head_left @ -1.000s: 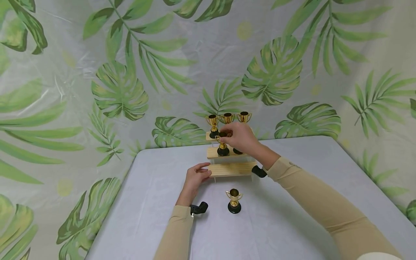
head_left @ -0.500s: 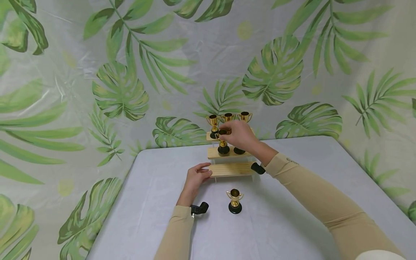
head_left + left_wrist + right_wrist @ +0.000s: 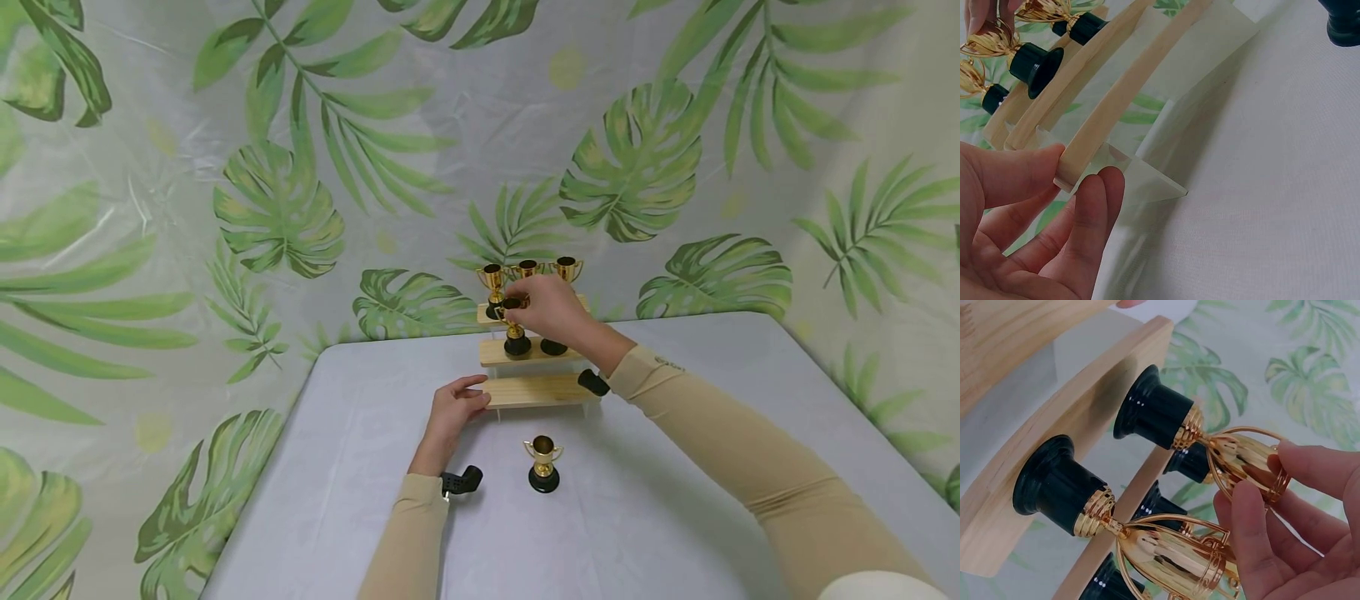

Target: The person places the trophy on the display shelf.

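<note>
In the head view my right hand (image 3: 553,310) reaches over a three-tier wooden display stand (image 3: 536,390). Its thumb and fingers pinch a small gold trophy cup (image 3: 1250,459) near the rim, as the right wrist view shows. The black base of that cup is close over the left part of the middle shelf (image 3: 495,353). Beside it on the same shelf stands a second trophy cup (image 3: 1166,553), partly hidden by the hand in the head view. My left hand (image 3: 448,414) grips the left end of the lowest shelf (image 3: 1107,109) between thumb and fingers.
Three gold trophy cups stand on the top shelf, the left one (image 3: 492,287) at its end. Another trophy cup (image 3: 543,462) stands upright on the white tablecloth (image 3: 637,517) in front of the stand. A leaf-patterned curtain (image 3: 450,125) hangs behind the table.
My right hand has risen slightly with the pinched trophy cup, and its forearm has shifted a little left. My left hand keeps its grip on the lowest shelf.
</note>
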